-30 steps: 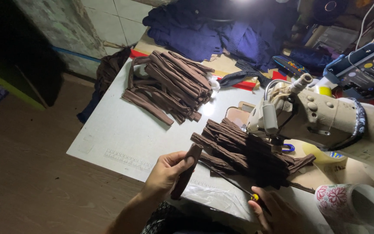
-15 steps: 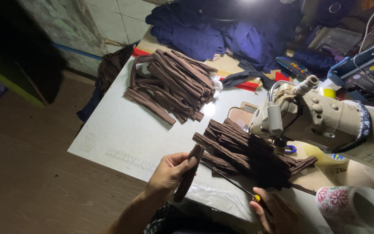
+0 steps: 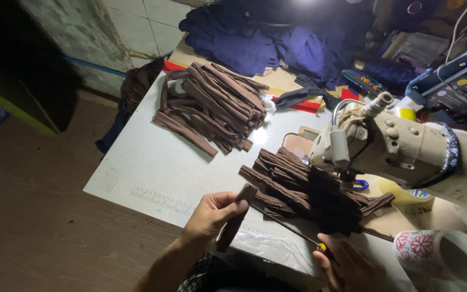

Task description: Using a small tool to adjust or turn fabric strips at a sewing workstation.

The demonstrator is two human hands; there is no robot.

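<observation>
Left hand [image 3: 209,216] has lifted slightly, fingers closed on a brown folded fabric strip [image 3: 236,217] angled up toward the near strip pile [image 3: 309,189]; right hand [image 3: 347,265] grips a thin yellow-handled tool [image 3: 293,233].

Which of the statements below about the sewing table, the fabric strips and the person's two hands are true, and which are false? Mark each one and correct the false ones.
1. The left hand holds a single brown strip. True.
2. The right hand is empty. False: it holds a thin dark tool with a yellow band at the handle.
3. Two piles of brown strips lie on the white table: a far pile and a near pile. True.
4. The floral cup stands upright. False: it lies on its side, its opening showing.
5. The near pile lies beside the sewing machine. True.
</observation>
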